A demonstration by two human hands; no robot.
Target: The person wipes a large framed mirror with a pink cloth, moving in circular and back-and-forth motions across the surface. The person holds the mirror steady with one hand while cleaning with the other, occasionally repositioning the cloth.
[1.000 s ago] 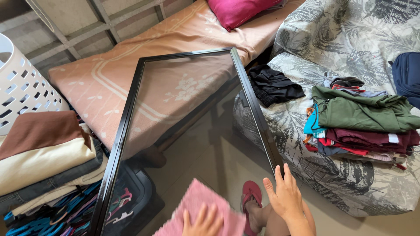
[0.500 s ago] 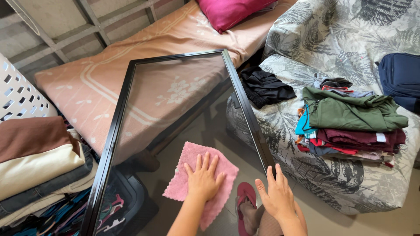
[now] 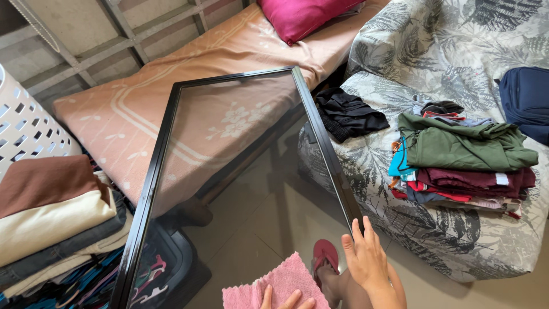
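- Head view: a large glass pane [image 3: 240, 189] in a thin black frame [image 3: 150, 189] stands tilted in front of the person, its far edge up toward the bed and its near edge running out of the bottom of the picture.
- The right hand [image 3: 366, 260] rests against the right bar of the frame near its lower end, fingers stretched and slightly spread, steadying the bar rather than wrapped around it.
- The left hand [image 3: 283, 301] shows only as a few fingertips at the bottom edge; they lie flat and open on a pink cloth [image 3: 280, 283], pressing it against the low part of the glass. How the rest of that hand sits cannot be told.
- Just right of the cloth, seen beside the pane's lower corner, a foot in a red sandal [image 3: 325, 254] stands on the tiled floor [image 3: 446, 289].
- Behind the pane lies a bed with a peach patterned sheet [image 3: 114, 114] and a magenta pillow [image 3: 306, 17] at its far end.
- At the right, a sofa under a grey leaf-print cover [image 3: 434, 229] carries a stack of folded clothes [image 3: 463, 166] topped by a green garment, a crumpled black garment [image 3: 350, 114] near the frame's right bar, and a dark blue bag [image 3: 529, 103] at the edge.
- At the left, a pile of folded fabrics [image 3: 51, 212] in brown, cream and grey sits beside a white perforated laundry basket [image 3: 28, 129].
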